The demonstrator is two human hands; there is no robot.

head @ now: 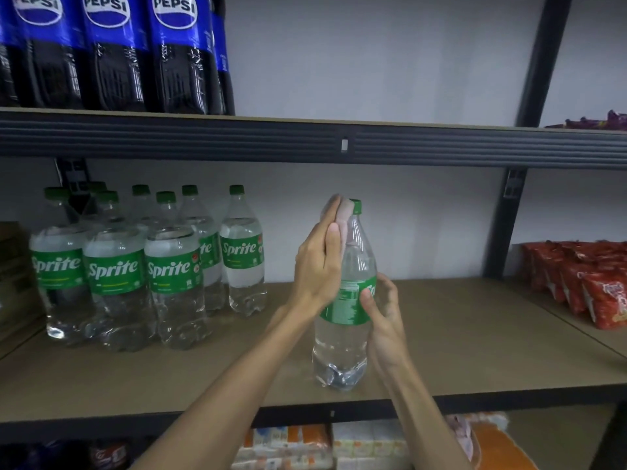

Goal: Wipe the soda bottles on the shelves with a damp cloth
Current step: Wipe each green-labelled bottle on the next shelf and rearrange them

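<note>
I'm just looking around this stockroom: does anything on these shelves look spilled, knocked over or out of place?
Nothing looks spilled or damaged. One Sprite bottle stands upright apart from the other Sprite bottles, only because the right hand grips it while the left hand presses a cloth to its neck.

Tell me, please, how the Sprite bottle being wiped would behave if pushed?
Probably heavy: the Sprite bottle looks nearly full. Tall on a narrow base, it might tip without the right hand gripping its label. Its smooth plastic may be slippery.
</note>
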